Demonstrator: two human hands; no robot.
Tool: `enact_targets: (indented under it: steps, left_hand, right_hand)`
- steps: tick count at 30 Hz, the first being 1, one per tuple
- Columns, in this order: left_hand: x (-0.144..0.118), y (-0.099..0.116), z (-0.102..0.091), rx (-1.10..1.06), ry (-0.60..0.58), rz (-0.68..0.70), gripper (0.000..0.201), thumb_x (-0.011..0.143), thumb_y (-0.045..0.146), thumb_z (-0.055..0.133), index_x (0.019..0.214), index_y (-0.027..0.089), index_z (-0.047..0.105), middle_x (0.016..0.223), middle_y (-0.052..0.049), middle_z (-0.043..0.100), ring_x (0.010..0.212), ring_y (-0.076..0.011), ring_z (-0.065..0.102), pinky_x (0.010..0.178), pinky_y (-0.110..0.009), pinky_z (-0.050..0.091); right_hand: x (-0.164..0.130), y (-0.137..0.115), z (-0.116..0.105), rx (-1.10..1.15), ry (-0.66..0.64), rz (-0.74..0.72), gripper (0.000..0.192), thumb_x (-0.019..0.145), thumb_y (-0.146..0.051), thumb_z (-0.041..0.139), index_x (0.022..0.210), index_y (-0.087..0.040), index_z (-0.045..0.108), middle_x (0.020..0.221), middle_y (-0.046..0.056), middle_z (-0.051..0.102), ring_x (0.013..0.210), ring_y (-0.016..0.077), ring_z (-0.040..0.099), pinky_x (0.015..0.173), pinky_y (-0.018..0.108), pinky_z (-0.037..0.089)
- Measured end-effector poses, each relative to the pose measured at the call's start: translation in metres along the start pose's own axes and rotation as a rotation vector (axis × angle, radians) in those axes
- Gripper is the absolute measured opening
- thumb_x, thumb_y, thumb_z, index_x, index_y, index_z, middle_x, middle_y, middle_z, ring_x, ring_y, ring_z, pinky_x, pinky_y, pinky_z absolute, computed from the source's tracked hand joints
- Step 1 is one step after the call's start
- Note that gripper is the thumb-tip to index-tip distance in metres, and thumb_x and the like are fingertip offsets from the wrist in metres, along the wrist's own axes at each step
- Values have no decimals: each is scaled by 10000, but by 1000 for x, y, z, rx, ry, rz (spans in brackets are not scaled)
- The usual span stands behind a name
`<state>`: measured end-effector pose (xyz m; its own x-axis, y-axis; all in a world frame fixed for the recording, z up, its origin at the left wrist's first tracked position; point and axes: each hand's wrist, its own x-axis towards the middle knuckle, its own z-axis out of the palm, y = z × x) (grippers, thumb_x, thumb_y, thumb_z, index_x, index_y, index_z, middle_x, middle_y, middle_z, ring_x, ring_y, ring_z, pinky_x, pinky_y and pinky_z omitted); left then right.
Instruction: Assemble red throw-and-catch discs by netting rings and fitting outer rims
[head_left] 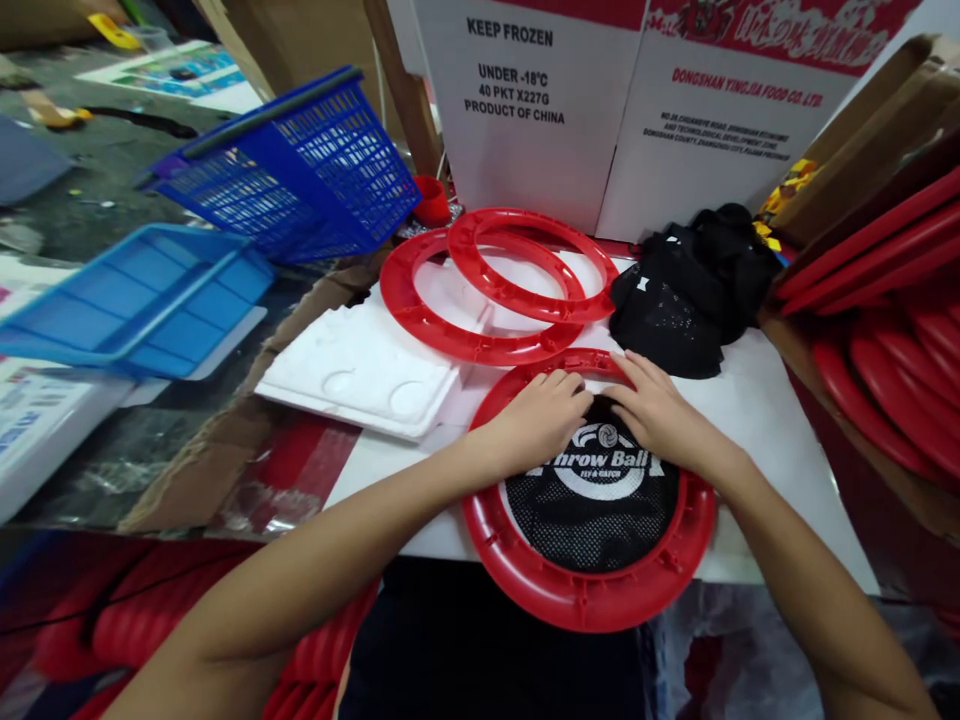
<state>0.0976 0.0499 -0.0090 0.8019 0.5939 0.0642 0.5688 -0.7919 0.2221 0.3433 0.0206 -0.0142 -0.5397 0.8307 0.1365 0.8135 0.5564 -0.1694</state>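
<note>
A red plastic ring (589, 600) lies at the table's front edge, its near rim jutting past it. Inside it is a round black mesh cloth (600, 530) printed in white with "Throw Ball". My left hand (536, 420) has its fingers curled at the cloth's far left edge. Opposite it, my right hand (660, 410) pinches the cloth's far edge, with one finger reaching over the ring's far rim. The fingertips partly hide the cloth edge. Just beyond, two more red rings (409, 300) overlap, and a heap of black cloth pieces (667, 300) sits to their right.
A white foam block (360, 375) lies left of the rings. Further left are a blue basket (300, 170) and a light blue tray (150, 300). A white carton (525, 150) stands behind. Many red rings (900, 330) fill a cardboard box at right; more red rings (187, 600) are below left.
</note>
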Motion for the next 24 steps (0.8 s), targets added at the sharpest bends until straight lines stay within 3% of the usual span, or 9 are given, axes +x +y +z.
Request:
enact_targets:
  steps: [3,6,11,15,17,19,21,24]
  left_hand:
    - [0,-1,-12,-224,-13,7,118,1031,189,544,1009,147,653,1081,-98,697,1014,-243,621,944,-398,501]
    - [2,-3,-15,-509,-15,26,124,1022,149,515,941,168,607,924,-38,663,866,-175,596,831,-322,493]
    - [6,-4,2,-680,135,65,150,901,34,544,883,179,577,943,-29,614,875,-164,569,805,-311,485]
    - [6,-9,3,-733,110,258,280,789,-76,485,844,177,593,1010,-44,629,939,-171,600,848,-327,508]
    - [5,-14,-3,-759,129,263,317,772,-98,481,856,174,622,1061,-53,643,993,-176,622,881,-333,524]
    - [3,-20,-10,-753,165,200,321,789,-102,502,870,171,652,1119,-63,649,1047,-181,637,930,-348,536]
    - [2,-25,-15,-716,194,117,321,796,-105,539,886,169,678,1195,-73,646,1117,-191,641,1005,-378,532]
    - [1,-28,-16,-656,222,15,218,843,-29,667,924,169,710,1266,-89,642,1163,-215,642,1057,-419,531]
  right_hand:
    - [-13,0,1,168,-40,20,323,1036,-228,589,1341,-239,695,1709,146,407,1589,324,400,1265,609,431]
    - [-18,-2,-1,202,0,64,306,1071,-287,549,1328,-264,713,1696,123,430,1602,335,373,1268,638,406]
    - [-6,-9,5,97,100,115,278,1058,-280,564,1226,-229,779,1711,155,393,1646,443,221,1275,705,323]
    - [2,-7,9,122,80,0,205,969,-124,605,1011,-216,783,1688,115,443,1637,451,243,1266,730,302]
    - [4,-4,3,207,108,-9,172,979,-140,595,966,-218,747,1619,109,531,1613,422,306,1248,708,341]
    - [8,-4,-8,315,132,17,131,1015,-202,585,979,-221,710,1475,123,646,1487,370,488,1185,628,441]
    - [15,-5,-20,381,102,39,111,1032,-241,585,996,-222,688,1239,111,741,1215,296,655,1048,512,530]
    - [25,-8,-28,385,13,49,113,1038,-238,590,989,-225,691,983,48,759,921,218,683,880,397,527]
